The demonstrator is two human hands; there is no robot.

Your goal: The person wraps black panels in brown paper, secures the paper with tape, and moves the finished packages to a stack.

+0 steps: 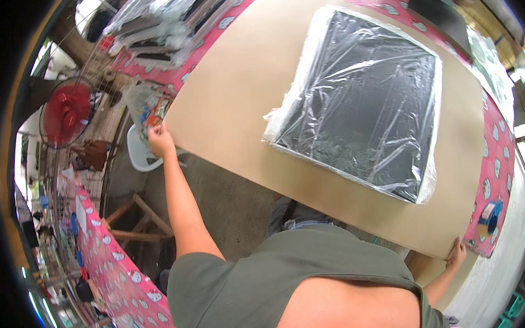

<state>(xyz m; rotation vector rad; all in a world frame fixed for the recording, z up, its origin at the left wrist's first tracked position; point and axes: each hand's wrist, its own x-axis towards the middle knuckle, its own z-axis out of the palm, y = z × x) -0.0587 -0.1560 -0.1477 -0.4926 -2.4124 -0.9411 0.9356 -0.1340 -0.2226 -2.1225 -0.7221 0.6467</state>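
Observation:
A large tan cardboard sheet (229, 100) lies over the table and juts past its near edge toward my body. My left hand (160, 141) is closed on the sheet's near left corner, fingertips pinching its edge. At the near right corner, my right hand (456, 253) grips the edge, with part of its fingers hidden. On the right half of the sheet rests a dark rectangular framed panel (378, 98) wrapped in clear, wrinkled plastic film. Bunched white film (297, 97) runs along its left side. Neither hand touches the panel.
Wrapped flat panels (166, 26) are stacked at the far left of the pink patterned table cover (492, 146). A blue tape roll (490, 217) lies by the right corner. Leftward are a plastic bag (146, 105), white stool (137, 150), red fan (68, 112) and wooden stand (138, 224).

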